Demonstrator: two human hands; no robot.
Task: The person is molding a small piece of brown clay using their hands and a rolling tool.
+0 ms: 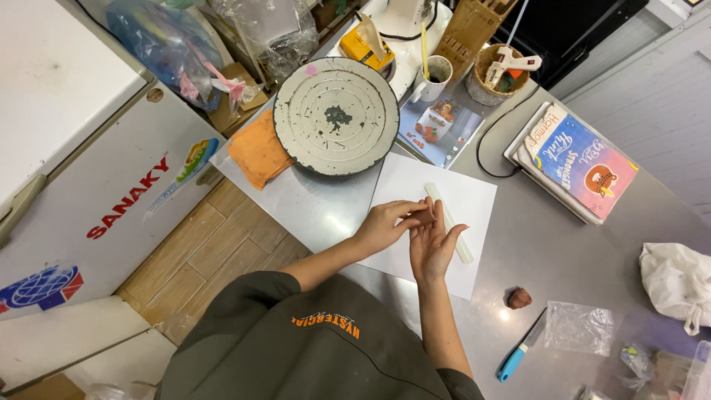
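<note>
- Left hand (385, 224): fingers curled and drawn together, tips pressed against the fingers of the right hand; whether a small bit sits pinched between them cannot be told.
- Right hand (433, 244): spread open, palm up, fingers pointing away from the body, nothing gripped.
- Both hands hover over a white paper sheet (474, 196) lying on the grey metal table (548, 244).
- White rolling stick (448, 211): lies on the sheet, running diagonally, just beside the right hand's fingertips; contact not clear.
- Round turntable (337, 115), clay-smeared, stands beyond the sheet, its rim near the sheet's far corner; orange cloth (258, 154) tucked at its left side.
- Small brown clay lump (519, 298) sits on bare table right of the sheet, well apart from the hands.
- Blue-handled knife (518, 350) and clear plastic bag (579, 327) lie nearer the body on the right.
- Stack of books (574, 161) far right of the sheet; white mug (433, 78) behind the turntable.
- Table's left edge runs close to the left forearm, with wood floor (200, 244) below; open table surface lies between sheet and books.
</note>
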